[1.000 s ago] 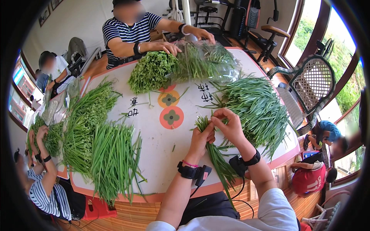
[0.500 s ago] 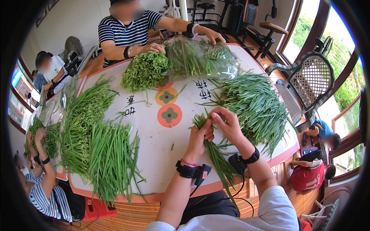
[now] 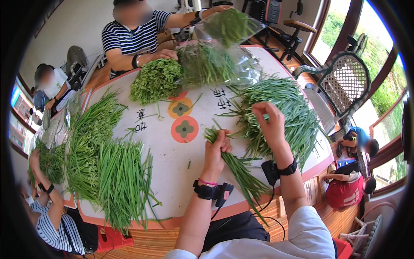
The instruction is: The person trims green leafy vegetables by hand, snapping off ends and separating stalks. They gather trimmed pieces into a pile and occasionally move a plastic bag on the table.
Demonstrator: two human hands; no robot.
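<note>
My left hand (image 3: 217, 151) is closed round a bunch of garlic chives (image 3: 241, 172). The cut ends poke out above the fist and the long leaves trail down to the right, over the table's near edge. My right hand (image 3: 271, 125) is raised in front of a large pile of loose chives (image 3: 284, 108) at the right. Its fingers are loosely bent, and I see nothing between them. At the left of the table lie another heap of chives (image 3: 123, 181) and a heap of stems with pale buds (image 3: 86, 159).
Across the white table (image 3: 172, 159), a person in a striped shirt (image 3: 133, 45) lifts a clear plastic bag of greens (image 3: 230, 28). One hand rests by a bundle of budded stems (image 3: 155, 80). A lattice-backed chair (image 3: 345, 82) stands at the right. Other people sit at both sides.
My right hand has moved from the bunch up and right, towards the right pile. My left hand still grips the chives, slightly lower. The person opposite has raised the clear bag.
</note>
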